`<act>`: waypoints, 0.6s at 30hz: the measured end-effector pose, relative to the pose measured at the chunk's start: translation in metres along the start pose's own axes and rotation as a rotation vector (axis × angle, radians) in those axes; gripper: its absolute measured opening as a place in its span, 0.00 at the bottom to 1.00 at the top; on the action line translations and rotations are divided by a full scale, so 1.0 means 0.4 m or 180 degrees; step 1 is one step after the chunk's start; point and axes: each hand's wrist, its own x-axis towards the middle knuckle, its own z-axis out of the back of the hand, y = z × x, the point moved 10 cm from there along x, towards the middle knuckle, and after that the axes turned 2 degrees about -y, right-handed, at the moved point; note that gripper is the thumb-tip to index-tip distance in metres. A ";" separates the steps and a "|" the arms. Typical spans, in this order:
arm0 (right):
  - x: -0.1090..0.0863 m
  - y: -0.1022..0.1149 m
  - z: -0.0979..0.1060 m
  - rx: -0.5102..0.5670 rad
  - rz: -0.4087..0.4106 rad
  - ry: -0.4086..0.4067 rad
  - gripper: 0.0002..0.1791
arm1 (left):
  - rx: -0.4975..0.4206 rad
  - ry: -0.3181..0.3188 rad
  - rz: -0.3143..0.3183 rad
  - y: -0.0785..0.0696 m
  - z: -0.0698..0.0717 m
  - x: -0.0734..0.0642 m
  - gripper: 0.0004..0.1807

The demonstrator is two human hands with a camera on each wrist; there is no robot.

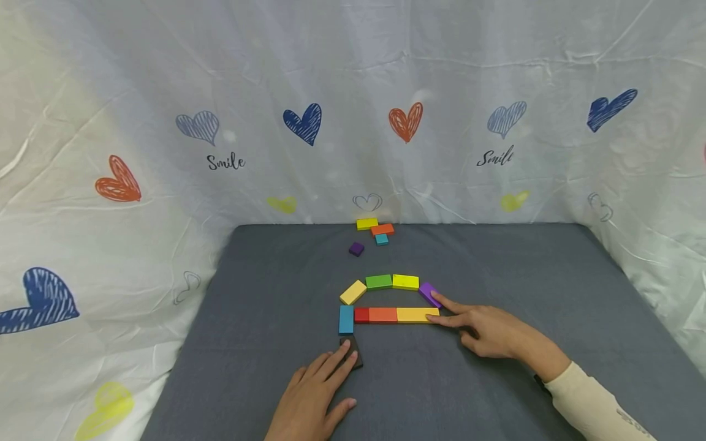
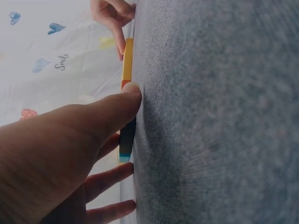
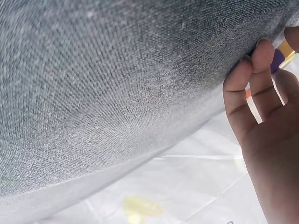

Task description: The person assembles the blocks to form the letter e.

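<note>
Coloured blocks lie on the grey cloth in the head view. A straight row holds a red block (image 1: pixel 361 315), an orange block (image 1: pixel 383 315) and an amber block (image 1: pixel 413 315). At its left end a blue block (image 1: pixel 345 320) stands crosswise. Above runs an arc of a pale yellow block (image 1: pixel 353 292), a green block (image 1: pixel 379 282), a yellow block (image 1: pixel 406 282) and a purple block (image 1: pixel 426 293). My left hand (image 1: pixel 314 395) touches a tilted black block (image 1: pixel 359 362) below the blue one with extended fingertips. My right hand (image 1: pixel 491 331) rests extended fingertips on the purple and amber blocks.
Farther back lie a second yellow block (image 1: pixel 366 224), a second orange block (image 1: pixel 383 229), a small blue block (image 1: pixel 382 240) and a dark purple block (image 1: pixel 356 249). A white curtain (image 1: pixel 353 73) with printed hearts hangs behind and beside the grey-covered table (image 1: pixel 265 294).
</note>
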 end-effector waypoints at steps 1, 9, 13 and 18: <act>0.000 0.000 0.000 0.0005 -0.0004 0.0005 0.41 | 0.0001 -0.0012 -0.0007 0.000 0.001 -0.001 0.43; 0.000 -0.002 0.000 0.0000 0.0021 -0.0017 0.41 | 0.0005 -0.0020 -0.0001 -0.001 0.001 0.000 0.44; -0.001 -0.003 -0.001 -0.0010 0.0013 -0.0025 0.41 | 0.0004 -0.0037 0.0000 -0.001 0.000 0.000 0.44; -0.001 -0.006 -0.003 0.0028 -0.0012 -0.0012 0.41 | -0.0003 -0.0063 0.0000 -0.001 0.001 -0.002 0.44</act>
